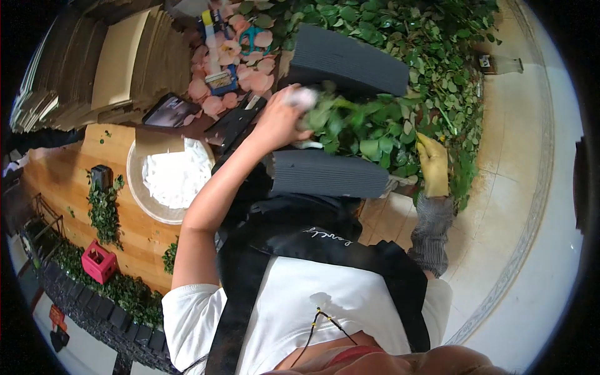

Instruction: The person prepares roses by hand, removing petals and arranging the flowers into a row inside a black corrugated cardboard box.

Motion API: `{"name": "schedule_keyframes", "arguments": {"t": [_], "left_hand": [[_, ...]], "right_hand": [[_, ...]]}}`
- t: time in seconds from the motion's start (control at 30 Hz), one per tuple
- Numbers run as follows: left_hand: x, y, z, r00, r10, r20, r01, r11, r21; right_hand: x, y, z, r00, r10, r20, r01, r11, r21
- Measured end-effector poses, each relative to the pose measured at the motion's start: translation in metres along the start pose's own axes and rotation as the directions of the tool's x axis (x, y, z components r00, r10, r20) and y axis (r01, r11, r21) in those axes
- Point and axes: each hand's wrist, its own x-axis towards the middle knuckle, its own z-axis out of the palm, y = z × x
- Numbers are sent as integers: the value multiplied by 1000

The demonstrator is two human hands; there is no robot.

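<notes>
Black apron (300, 237), left hand (278, 122) gripping rose (303, 97), right hand (432, 164) among leaves (375, 134)

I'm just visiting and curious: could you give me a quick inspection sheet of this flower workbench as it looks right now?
Surface: wooden bench, partly covered.
Job's things: leafy flower stems lying between two dark ribbed pads; a pale bloom end at the left hand.
Clutter: pink petals, round tray of white material, stacked cardboard, pink basket, teal scissors.
Grippers: left hand bare, closed on the bloom end; right hand in a yellow glove, resting on the stems.
Cables: nothing seen.
Surroundings: heap of cut leaves, pale tiled floor.
</notes>
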Motion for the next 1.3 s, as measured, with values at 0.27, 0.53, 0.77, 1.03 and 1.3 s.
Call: {"name": "schedule_keyframes", "arguments": {"t": [0.27,0.53,0.77,1.03,1.3], "left_hand": [[-3,5,-21,988,-85,129,103,984,-147],[-56,13,-91,813,-554,176,571,703,-423],[-3,23,-78,652,-329,683,480,877,-36],[-24,19,-52,729,-401,555,611,747,-263],[-40,11,-48,712,-351,607,670,85,-737]], "right_hand": [[13,41,98,961,-232,-152,180,939,-294],[39,-66,-41,898,9,439,61,987,-145],[97,-191,88,378,-358,854,631,774,45],[83,-171,116,552,-603,576,681,724,105],[82,-161,121,497,-583,642,674,726,138]]}}
